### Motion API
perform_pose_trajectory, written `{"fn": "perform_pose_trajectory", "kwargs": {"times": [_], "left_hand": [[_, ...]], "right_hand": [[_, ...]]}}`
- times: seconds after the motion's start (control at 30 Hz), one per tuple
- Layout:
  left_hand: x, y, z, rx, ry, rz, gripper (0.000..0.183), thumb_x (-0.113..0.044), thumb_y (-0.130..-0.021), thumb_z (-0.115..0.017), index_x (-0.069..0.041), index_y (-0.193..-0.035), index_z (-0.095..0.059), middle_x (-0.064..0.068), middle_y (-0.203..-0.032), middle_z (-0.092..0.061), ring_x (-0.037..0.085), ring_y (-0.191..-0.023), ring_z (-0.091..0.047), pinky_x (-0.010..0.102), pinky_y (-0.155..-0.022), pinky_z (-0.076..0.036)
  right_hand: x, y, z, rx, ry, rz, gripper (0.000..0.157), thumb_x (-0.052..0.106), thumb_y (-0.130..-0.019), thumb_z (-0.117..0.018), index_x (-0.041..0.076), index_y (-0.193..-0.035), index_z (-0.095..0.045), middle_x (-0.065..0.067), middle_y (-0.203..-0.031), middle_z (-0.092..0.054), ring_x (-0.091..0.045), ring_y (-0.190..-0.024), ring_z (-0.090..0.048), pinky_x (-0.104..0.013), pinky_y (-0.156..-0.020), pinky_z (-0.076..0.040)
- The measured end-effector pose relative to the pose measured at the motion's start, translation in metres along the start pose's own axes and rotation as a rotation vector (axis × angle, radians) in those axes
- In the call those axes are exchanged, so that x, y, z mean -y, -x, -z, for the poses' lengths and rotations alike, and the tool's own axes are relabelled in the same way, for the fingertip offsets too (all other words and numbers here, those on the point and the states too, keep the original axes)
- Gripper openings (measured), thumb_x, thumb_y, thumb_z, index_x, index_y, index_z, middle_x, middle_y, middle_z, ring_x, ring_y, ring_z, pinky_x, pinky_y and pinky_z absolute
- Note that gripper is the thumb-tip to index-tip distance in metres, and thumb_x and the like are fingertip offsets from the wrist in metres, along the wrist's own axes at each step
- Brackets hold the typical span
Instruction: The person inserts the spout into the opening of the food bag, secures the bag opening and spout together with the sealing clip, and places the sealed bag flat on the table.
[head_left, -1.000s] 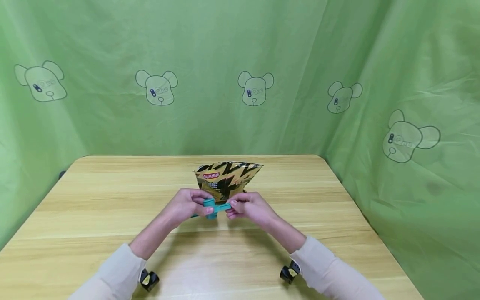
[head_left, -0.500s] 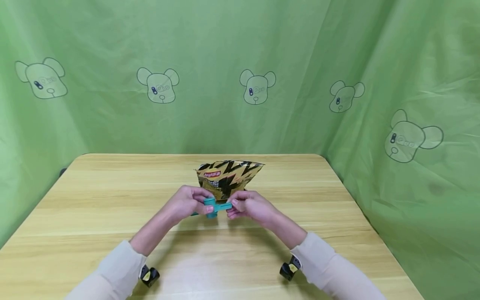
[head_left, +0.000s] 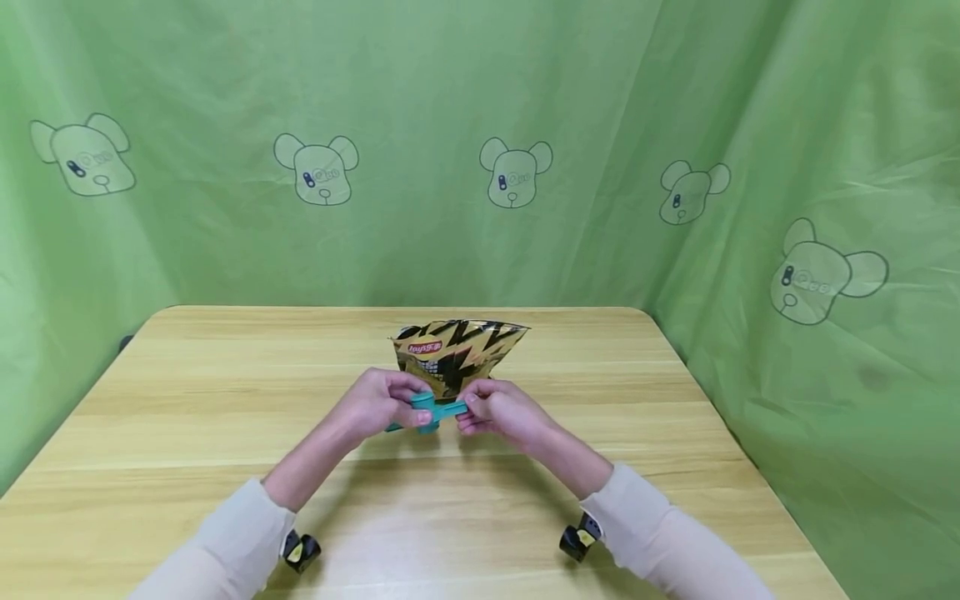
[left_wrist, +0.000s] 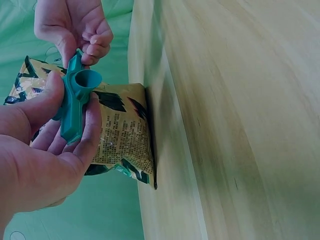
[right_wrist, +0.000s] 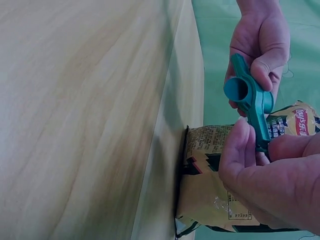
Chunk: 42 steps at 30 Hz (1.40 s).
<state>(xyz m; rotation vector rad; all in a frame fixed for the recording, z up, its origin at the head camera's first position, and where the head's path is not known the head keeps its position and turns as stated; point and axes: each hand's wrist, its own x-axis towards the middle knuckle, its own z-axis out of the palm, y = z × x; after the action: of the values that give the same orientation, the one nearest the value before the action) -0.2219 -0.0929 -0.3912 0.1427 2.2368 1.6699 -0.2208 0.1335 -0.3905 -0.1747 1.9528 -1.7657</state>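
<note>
Probably the weakest spot is the right hand (head_left: 498,408): its thumb and fingertips are pinched on just one end of the teal plastic piece (left_wrist: 74,115), so a crooked pull or a damp thumb could let that end slip free. The left hand (head_left: 378,404) has the better hold — thumb on one side, fingers curled on the other, close by the round cup (left_wrist: 88,78) in the middle — yet a twist from the right could still turn the piece within that grip. It is held up just in front of the chip bag (head_left: 457,358), and if both holds failed it would likely drop to the worktop (head_left: 480,500). The bag stands upright right behind the fingers, wider at the top than where it rests, so a bumped knuckle might tip it over; whether any finger touches it I cannot tell. As for the surface, the worktop is pale wood with rounded far corners, and a light line runs along its grain. Beyond it hangs a creased green curtain (head_left: 420,83), which wraps round both sides and carries bear-head drawings (head_left: 322,171). Light sleeves (head_left: 240,533) reach in from the near edge, a small black camera (head_left: 302,552) below each cuff.
</note>
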Motion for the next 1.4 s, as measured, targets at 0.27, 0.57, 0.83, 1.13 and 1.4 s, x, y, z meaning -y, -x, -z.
{"fn": "perform_pose_trajectory", "kwargs": {"times": [0.27,0.57,0.83,1.13,1.4], "left_hand": [[-0.0009,-0.0003,-0.0013,0.001,-0.053,-0.026,0.039,-0.005,-0.078,-0.085,-0.005,-0.116,-0.072,0.005,-0.097,-0.075,0.019,-0.084,-0.071,0.035,-0.084,-0.058],[0.0016,-0.0022,-0.0047,-0.012,-0.074,-0.047,0.039,-0.011,-0.081,-0.085,-0.009,-0.118,-0.073,0.003,-0.1,-0.077,0.017,-0.088,-0.073,0.04,-0.091,-0.057],[0.0023,-0.0028,-0.0042,-0.018,-0.06,-0.059,0.038,-0.006,-0.081,-0.082,-0.009,-0.118,-0.073,0.004,-0.101,-0.078,0.018,-0.089,-0.073,0.039,-0.093,-0.059],[-0.0028,0.0007,-0.0041,-0.031,-0.092,-0.049,0.033,-0.002,-0.082,-0.081,-0.009,-0.113,-0.075,0.004,-0.097,-0.077,0.018,-0.086,-0.073,0.036,-0.087,-0.059],[-0.0061,0.0033,-0.0062,-0.012,-0.104,-0.052,0.029,0.0,-0.081,-0.08,-0.008,-0.109,-0.077,0.0,-0.09,-0.076,0.018,-0.082,-0.069,0.03,-0.076,-0.054]], "right_hand": [[-0.0022,-0.0006,0.0002,-0.033,-0.034,-0.004,0.022,0.004,-0.102,-0.05,-0.01,-0.117,-0.057,-0.015,-0.098,-0.067,-0.024,-0.089,-0.066,-0.04,-0.093,-0.058],[-0.0048,-0.0032,-0.0001,-0.097,-0.068,-0.016,0.022,0.005,-0.101,-0.053,-0.011,-0.115,-0.058,-0.018,-0.099,-0.068,-0.02,-0.083,-0.067,-0.032,-0.086,-0.06],[-0.0045,-0.0006,0.0017,-0.094,-0.073,-0.002,0.024,0.003,-0.1,-0.056,-0.013,-0.117,-0.059,-0.026,-0.105,-0.069,-0.021,-0.086,-0.07,-0.035,-0.089,-0.06],[-0.0026,0.0037,-0.0009,-0.127,0.139,0.06,0.024,0.001,-0.101,-0.051,-0.014,-0.115,-0.064,-0.027,-0.101,-0.07,-0.025,-0.085,-0.071,-0.035,-0.083,-0.062],[-0.0012,0.0042,0.001,-0.141,0.141,0.069,0.024,-0.003,-0.1,-0.049,-0.014,-0.111,-0.067,-0.021,-0.098,-0.069,-0.021,-0.08,-0.07,-0.034,-0.081,-0.062]]}}
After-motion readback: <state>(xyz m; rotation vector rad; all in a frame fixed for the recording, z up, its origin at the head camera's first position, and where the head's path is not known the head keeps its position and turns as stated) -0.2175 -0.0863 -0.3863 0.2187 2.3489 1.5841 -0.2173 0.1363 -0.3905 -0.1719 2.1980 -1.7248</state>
